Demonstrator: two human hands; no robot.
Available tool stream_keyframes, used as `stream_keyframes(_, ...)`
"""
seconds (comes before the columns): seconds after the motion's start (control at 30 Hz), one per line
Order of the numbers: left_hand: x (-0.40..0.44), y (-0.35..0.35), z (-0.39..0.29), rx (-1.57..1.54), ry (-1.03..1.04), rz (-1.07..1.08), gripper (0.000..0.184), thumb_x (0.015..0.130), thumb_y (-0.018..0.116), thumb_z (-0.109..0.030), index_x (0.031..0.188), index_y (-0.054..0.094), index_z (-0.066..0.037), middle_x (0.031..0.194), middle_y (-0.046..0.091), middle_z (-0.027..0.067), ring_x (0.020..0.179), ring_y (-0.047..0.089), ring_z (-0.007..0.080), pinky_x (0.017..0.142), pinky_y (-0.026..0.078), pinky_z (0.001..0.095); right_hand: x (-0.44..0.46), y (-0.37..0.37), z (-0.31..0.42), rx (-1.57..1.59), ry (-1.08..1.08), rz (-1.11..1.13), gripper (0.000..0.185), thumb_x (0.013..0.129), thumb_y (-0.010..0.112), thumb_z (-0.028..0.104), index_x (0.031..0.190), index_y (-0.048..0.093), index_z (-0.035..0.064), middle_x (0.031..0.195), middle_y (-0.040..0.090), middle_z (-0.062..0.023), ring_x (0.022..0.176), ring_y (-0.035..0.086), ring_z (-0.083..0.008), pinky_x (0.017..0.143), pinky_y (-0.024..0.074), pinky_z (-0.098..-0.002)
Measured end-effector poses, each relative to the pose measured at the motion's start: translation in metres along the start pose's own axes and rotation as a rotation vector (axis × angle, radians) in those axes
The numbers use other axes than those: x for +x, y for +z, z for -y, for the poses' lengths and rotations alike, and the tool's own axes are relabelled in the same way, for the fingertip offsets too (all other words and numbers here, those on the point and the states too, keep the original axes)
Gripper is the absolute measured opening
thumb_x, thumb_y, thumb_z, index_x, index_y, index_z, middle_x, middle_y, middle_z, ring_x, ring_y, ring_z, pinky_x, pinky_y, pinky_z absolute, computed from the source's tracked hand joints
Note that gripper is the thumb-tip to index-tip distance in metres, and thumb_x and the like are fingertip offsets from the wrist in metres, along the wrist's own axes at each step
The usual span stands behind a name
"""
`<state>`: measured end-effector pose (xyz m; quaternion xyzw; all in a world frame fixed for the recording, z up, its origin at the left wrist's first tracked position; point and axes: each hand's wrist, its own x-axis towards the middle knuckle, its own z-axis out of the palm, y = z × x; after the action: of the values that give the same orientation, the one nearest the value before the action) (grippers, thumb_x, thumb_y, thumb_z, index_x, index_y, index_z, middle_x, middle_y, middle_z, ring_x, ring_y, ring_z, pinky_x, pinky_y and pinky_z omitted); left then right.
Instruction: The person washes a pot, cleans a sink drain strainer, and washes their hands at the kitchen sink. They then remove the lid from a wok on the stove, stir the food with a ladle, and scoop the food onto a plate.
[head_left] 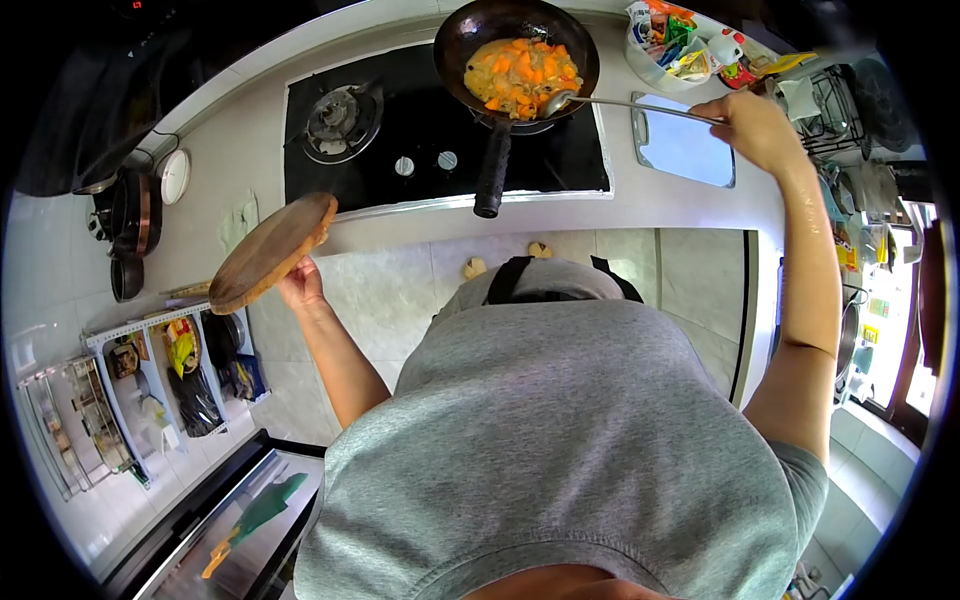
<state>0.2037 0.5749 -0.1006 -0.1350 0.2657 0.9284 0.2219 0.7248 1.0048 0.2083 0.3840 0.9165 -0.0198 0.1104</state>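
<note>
2 loaded hands: right hand [757, 130] grips metal ladle [636, 104], shaft running left into wok [453, 55]; left hand [303, 286] grips wooden lid [270, 254].

Wok [452, 55]: dark metal, slick sheen inside. Its handle [494, 165]: black, matt, textured grip, looks like plastic. Ladle [640, 105]: bare metal, smooth, shiny. Round lid [270, 252]: brown wood, mostly matt, roughish edge. Hob top [400, 105]: black, glossy, glass-like; knobs [447, 160] silvery. Bench [245, 125]: pale, smooth, low sheen. Shirt [560, 420]: heathered grey cloth, matt. Floor [380, 285]: smooth tile, soft gloss. Flat board [685, 148]: smooth, reflective, material unclear.
</note>
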Motion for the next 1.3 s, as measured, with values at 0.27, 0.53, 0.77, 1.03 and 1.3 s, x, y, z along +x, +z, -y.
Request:
stream_keyframes(0.27, -0.001, 0.017, 0.006, 0.036, 0.011, -0.012, 0.023, 0.089, 0.059, -0.010, 0.104, 0.061, 0.007, 0.109, 0.066, 0.0150, 0.100, 0.063, 0.0269, 0.086, 0.055, 0.0385, 0.029, 0.091, 0.036, 0.081, 0.128, 0.009, 0.035, 0.086, 0.058, 0.017, 0.120, 0.063, 0.0241, 0.101, 0.067, -0.0138, 0.094, 0.064, -0.0314, 0.082, 0.0511, -0.0432)
stream_keyframes(0.53, -0.007, 0.011, 0.002, 0.025, 0.020, -0.023, 0.026, 0.090, 0.058, -0.009, 0.110, 0.059, 0.007, 0.114, 0.064, 0.0154, 0.105, 0.061, 0.0280, 0.091, 0.053, 0.0411, 0.006, 0.106, 0.043, 0.411, 0.248, 0.068, 0.035, 0.088, 0.058, 0.019, 0.123, 0.062, 0.0224, 0.098, 0.067, -0.0168, 0.094, 0.063, -0.0339, 0.082, 0.0494, -0.0420)
stream_keyframes(0.77, -0.017, 0.019, 0.007, 0.054, 0.041, -0.025, 0.027, 0.091, 0.057, -0.009, 0.114, 0.057, 0.006, 0.118, 0.061, 0.0162, 0.109, 0.059, 0.0281, 0.094, 0.051, 0.0422, 0.010, 0.142, 0.045, 0.574, 0.353, -0.071, 0.036, 0.090, 0.058, 0.018, 0.126, 0.059, 0.0181, 0.099, 0.065, -0.0226, 0.095, 0.063, -0.0357, 0.083, 0.0481, -0.0409)
stream_keyframes(1.03, -0.020, 0.025, 0.012, -0.007, 0.020, -0.025, 0.025, 0.089, 0.058, -0.008, 0.110, 0.059, 0.007, 0.115, 0.063, 0.0166, 0.107, 0.061, 0.0282, 0.094, 0.051, 0.0429, 0.017, 0.137, 0.093, 0.759, 0.312, 0.048, 0.036, 0.091, 0.057, 0.018, 0.127, 0.058, 0.0140, 0.096, 0.064, -0.0255, 0.093, 0.063, -0.0370, 0.083, 0.0481, -0.0415)
stream_keyframes(1.3, -0.018, 0.015, 0.013, -0.005, 0.020, -0.054, 0.026, 0.088, 0.061, -0.008, 0.110, 0.059, 0.007, 0.115, 0.063, 0.0168, 0.107, 0.061, 0.0288, 0.097, 0.050, 0.0438, -0.001, 0.121, 0.095, 0.592, 0.224, 0.041, 0.036, 0.090, 0.056, 0.016, 0.126, 0.058, 0.0142, 0.096, 0.065, -0.0237, 0.090, 0.062, -0.0388, 0.081, 0.0478, -0.0419)
